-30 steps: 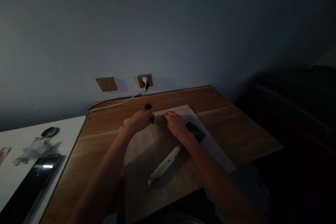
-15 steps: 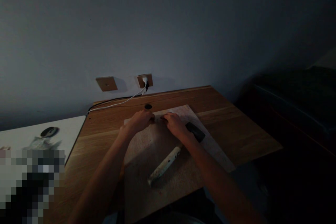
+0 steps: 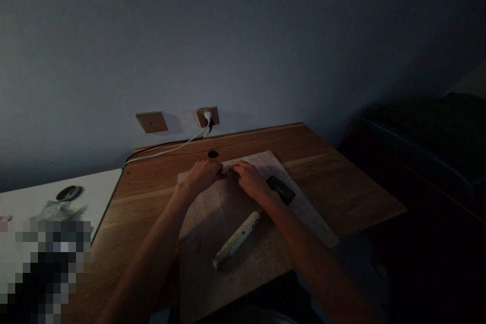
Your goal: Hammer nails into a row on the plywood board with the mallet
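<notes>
A pale wooden board (image 3: 212,223) lies on the wooden table. At its far edge, my left hand (image 3: 205,172) has its fingers bent and pinched together. My right hand (image 3: 248,177) faces it across a small gap, fingers curled in the same way. Whatever lies between the fingertips is too small and dark to make out. A hammer with a dark blocky head (image 3: 281,190) and a worn, pale handle (image 3: 239,238) rests slantwise on the board. My right forearm passes above it and hides where head and handle meet.
The wooden table (image 3: 353,187) has a round dark hole (image 3: 213,154) beyond the board. White and black cables (image 3: 167,151) run from a wall socket (image 3: 208,116). On the left, a white table (image 3: 102,185) bears a dark oval object (image 3: 70,193) and crumpled plastic (image 3: 56,211).
The whole view has shifted slightly left. Both hands keep nearly the same pose at the board's far edge, and the hammer lies where it was.
</notes>
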`<state>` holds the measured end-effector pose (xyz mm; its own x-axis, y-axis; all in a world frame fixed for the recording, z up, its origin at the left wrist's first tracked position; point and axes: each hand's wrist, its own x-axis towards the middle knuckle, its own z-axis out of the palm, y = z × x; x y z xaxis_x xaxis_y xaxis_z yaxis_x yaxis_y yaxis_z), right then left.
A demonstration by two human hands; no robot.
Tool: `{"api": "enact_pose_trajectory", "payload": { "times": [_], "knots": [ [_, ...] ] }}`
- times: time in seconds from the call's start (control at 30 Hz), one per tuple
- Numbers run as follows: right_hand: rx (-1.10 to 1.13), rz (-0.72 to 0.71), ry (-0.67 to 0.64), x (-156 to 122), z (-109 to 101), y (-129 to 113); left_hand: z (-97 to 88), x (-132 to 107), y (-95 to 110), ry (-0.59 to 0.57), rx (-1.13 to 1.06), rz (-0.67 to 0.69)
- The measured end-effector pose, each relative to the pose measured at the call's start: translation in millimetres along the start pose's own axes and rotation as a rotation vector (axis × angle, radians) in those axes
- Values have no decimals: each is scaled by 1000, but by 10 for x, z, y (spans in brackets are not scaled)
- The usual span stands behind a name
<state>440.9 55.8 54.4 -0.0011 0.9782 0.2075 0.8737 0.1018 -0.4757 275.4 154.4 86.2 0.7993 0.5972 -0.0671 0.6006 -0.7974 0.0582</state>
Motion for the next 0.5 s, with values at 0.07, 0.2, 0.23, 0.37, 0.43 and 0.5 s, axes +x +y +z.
{"api": "enact_pose_trajectory", "payload": {
  "times": [0.07,0.2,0.23,0.37,0.43,0.5],
  "knots": [
    [3,-2,-2,-3,6,10,-5,-1,1,1,8,0],
    [9,-1,-2,-4,9,15,-15,3,2,4,-16,0],
    [10,1,-2,-3,9,14,-21,3,2,0,-29,0],
    [18,3,0,2,12,15,-45,1,-5,-17,-70,13],
    [23,2,0,2,15,20,-50,-1,-19,-19,-86,24],
    [27,0,2,0,17,27,-47,-3,-37,-17,-103,44]
  ]
}}
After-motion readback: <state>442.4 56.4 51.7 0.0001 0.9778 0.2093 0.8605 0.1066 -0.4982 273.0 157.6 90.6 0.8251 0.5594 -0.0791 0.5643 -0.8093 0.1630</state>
